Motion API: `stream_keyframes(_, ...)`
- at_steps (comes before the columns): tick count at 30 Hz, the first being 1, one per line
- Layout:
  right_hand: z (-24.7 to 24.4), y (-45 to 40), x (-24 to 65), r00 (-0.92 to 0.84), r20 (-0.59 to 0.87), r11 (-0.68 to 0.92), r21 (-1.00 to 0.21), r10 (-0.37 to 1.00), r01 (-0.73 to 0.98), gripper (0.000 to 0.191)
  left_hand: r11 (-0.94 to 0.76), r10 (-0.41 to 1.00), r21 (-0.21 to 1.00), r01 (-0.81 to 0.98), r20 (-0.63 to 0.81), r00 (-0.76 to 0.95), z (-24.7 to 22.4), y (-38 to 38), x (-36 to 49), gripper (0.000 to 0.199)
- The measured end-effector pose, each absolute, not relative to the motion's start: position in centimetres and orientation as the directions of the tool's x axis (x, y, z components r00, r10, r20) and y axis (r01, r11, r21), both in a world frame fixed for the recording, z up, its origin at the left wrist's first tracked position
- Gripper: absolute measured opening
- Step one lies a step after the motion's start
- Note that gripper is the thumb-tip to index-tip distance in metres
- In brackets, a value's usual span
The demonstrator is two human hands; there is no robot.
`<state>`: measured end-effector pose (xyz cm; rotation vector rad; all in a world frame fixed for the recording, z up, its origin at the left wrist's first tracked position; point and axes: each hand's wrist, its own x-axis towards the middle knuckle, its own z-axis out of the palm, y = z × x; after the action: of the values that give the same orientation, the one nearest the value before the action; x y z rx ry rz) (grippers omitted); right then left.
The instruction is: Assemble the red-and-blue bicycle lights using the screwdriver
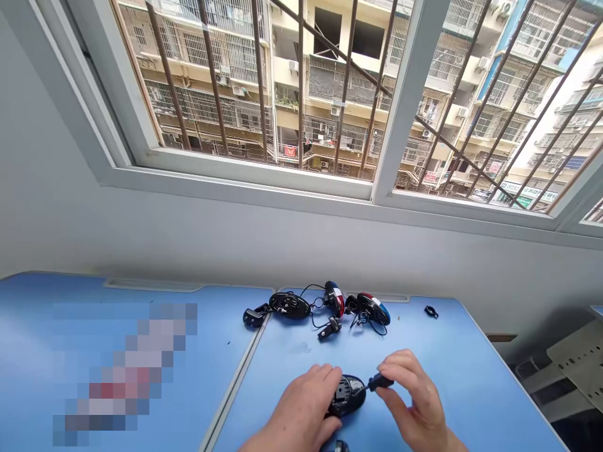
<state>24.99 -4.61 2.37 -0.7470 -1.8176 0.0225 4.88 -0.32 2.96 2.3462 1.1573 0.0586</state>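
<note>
My left hand (pixel 308 402) is closed around a black oval casing (pixel 350 394), pressing it to the blue table with its slotted underside up. Between the thumb and fingers of my right hand (pixel 415 402) is a short screwdriver (pixel 380 381) with a black handle. Its thin shaft points left and meets the casing's right end; whether the tip sits in a screw is too small to tell. A small dark part (pixel 341 446) shows at the bottom edge, below the left hand.
Toward the wall lie a black oval unit (pixel 289 306) and two units with red, white and blue lenses (pixel 335 298) (pixel 374 308), with black cables and small switches (pixel 330 329). A black ring clamp (pixel 431 311) lies farther right. A seam (pixel 240 370) divides the tables; something blurred lies left.
</note>
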Motion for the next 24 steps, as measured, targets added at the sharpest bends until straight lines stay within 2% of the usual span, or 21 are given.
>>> stream_keyframes(4, 3.6, -4.7, 25.1, -0.305, 0.813, 0.839, -0.357, 0.495, 0.412, 0.041, -0.503, 0.761, 0.454, 0.736, -0.171, 0.626, 3.0, -0.4, 4.9, 0.027)
stream_keyframes(8, 4.1, -4.9, 24.7, -0.341, 0.793, 0.830, -0.338, 0.505, 0.443, 0.041, -0.517, 0.766, 0.434, 0.738, -0.151, 0.625, 3.2, -0.4, 4.9, 0.026)
stream_keyframes(15, 3.7, -5.1, 24.2, -0.225, 0.809, 0.713, -0.302, 0.543, 0.633, 0.019, -0.537, 0.776, 0.388, 0.749, -0.120, 0.619, 3.2, -0.6, 5.2, 0.022)
stream_keyframes(21, 4.0, -5.6, 24.7, -0.241, 0.779, 0.740, -0.378, 0.579, 0.556, 0.036, -0.535, 0.775, 0.411, 0.738, -0.107, 0.622, 3.2, -0.5, 5.1, 0.021)
stream_keyframes(24, 4.2, -5.9, 24.6, -0.258, 0.766, 0.747, -0.392, 0.588, 0.538, 0.036, -0.531, 0.774, 0.421, 0.735, -0.111, 0.623, 3.2, -0.4, 5.0, 0.023)
